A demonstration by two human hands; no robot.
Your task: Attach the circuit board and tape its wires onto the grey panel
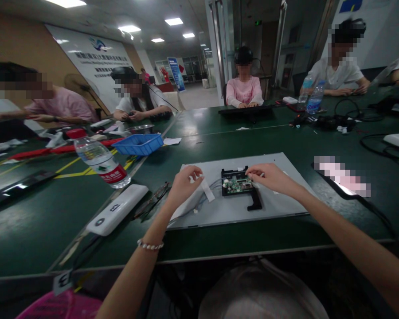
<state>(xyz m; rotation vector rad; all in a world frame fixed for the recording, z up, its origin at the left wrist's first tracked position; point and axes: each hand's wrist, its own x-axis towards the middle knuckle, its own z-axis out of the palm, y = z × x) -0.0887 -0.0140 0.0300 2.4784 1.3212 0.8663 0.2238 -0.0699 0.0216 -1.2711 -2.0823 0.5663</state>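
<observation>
I count one circuit board [237, 185], one grey panel [279, 206] and one white strip [207, 190] on the bench [219, 243]. The board lies on the panel, right of the left grip [187, 180], pinched on the strip, and beside the right grip [269, 177], curled, its hold unclear to me. It's green, black-framed.

Office-like workroom, green table [272, 141], seated people [243, 90] (some in headgear [244, 55]), lettered wall sign [103, 60], ceiling lights [173, 21]
</observation>
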